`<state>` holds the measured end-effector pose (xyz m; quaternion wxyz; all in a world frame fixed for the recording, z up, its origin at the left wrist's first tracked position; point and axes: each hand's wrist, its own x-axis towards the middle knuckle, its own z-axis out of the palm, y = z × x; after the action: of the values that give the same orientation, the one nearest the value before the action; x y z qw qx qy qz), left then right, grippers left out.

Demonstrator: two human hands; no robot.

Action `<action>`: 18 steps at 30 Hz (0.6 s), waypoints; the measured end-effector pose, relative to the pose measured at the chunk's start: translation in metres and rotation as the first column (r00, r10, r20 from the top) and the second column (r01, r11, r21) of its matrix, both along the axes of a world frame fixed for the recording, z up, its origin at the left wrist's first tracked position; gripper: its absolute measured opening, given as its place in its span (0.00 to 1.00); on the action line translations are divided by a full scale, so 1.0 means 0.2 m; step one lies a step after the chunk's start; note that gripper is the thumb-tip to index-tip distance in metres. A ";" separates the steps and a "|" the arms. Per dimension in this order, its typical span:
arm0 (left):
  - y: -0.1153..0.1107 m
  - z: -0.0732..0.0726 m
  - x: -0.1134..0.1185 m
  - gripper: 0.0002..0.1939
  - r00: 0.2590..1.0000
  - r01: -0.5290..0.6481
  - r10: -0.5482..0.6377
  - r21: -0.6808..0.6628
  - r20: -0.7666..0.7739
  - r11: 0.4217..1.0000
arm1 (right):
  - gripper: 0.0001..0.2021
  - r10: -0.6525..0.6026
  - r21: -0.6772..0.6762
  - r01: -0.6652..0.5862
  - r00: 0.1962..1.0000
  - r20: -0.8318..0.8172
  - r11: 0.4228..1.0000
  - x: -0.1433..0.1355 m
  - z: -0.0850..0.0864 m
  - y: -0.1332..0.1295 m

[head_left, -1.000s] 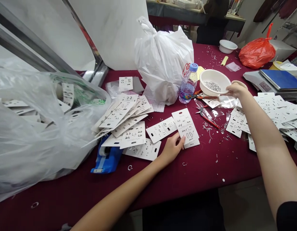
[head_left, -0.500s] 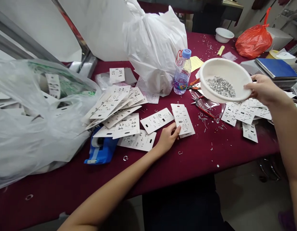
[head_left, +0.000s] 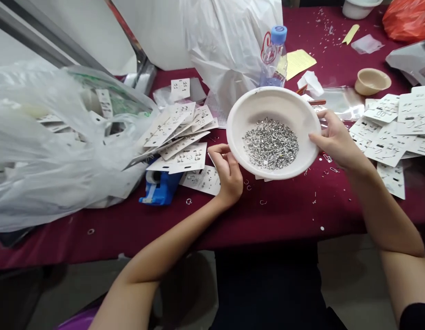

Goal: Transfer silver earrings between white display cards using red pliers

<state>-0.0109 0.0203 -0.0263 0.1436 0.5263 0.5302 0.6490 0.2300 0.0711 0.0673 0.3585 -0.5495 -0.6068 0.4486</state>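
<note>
A white plastic bowl (head_left: 238,137) is held up above the table, tipped toward me. Small silvery metal jewelry pieces (head_left: 272,144) lie heaped in it. My right hand (head_left: 339,140) grips the bowl's right rim, thumb inside and fingers behind. At the lower left side of the bowl, my left hand (head_left: 229,176) has its fingers bent against the edge; their tips are partly hidden. White jewelry cards (head_left: 188,158) carrying small earrings lie in an overlapping pile left of that hand. The bowl covers most of the cards beneath it.
A clear plastic bag (head_left: 61,174) of cards fills the left side, beside a blue tape dispenser (head_left: 162,188). Behind the bowl stand a water bottle (head_left: 274,59) and a white bag (head_left: 229,46). More cards (head_left: 387,137) and a beige bowl (head_left: 372,82) are at right.
My right hand has brought the bowl left and nearer to me. My left hand has let go of the cards and moved up to the bowl's side. The view has shifted.
</note>
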 end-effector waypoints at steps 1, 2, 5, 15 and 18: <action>0.02 0.00 -0.01 0.22 1.000 -0.025 0.025 0.027 -0.005 0.999 | 0.19 -0.005 -0.003 0.005 1.000 -0.020 1.000 0.00 -0.02 -0.01; 0.04 0.01 -0.03 0.21 0.999 -0.043 0.044 0.063 -0.011 0.997 | 0.19 -0.005 0.007 0.005 0.999 -0.032 1.000 0.00 -0.03 -0.02; 0.10 0.05 -0.10 0.19 0.998 -0.056 0.062 0.174 -0.028 0.983 | 0.18 -0.024 0.109 0.026 1.000 -0.018 0.994 0.01 -0.07 -0.05; 0.08 0.41 -0.18 0.07 0.838 0.250 -0.150 0.124 -0.525 0.960 | 0.18 -0.002 0.173 0.005 1.000 -0.022 0.985 0.00 -0.11 -0.07; 0.06 0.45 -0.14 0.09 0.775 0.339 -0.271 0.013 -0.571 0.941 | 0.19 0.000 0.154 0.002 1.000 -0.018 0.988 0.00 -0.11 -0.07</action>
<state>-0.0385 0.0315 0.0647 0.0543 0.7797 0.4181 0.4630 0.2301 0.0572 0.0451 0.4055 -0.5164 -0.6361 0.4052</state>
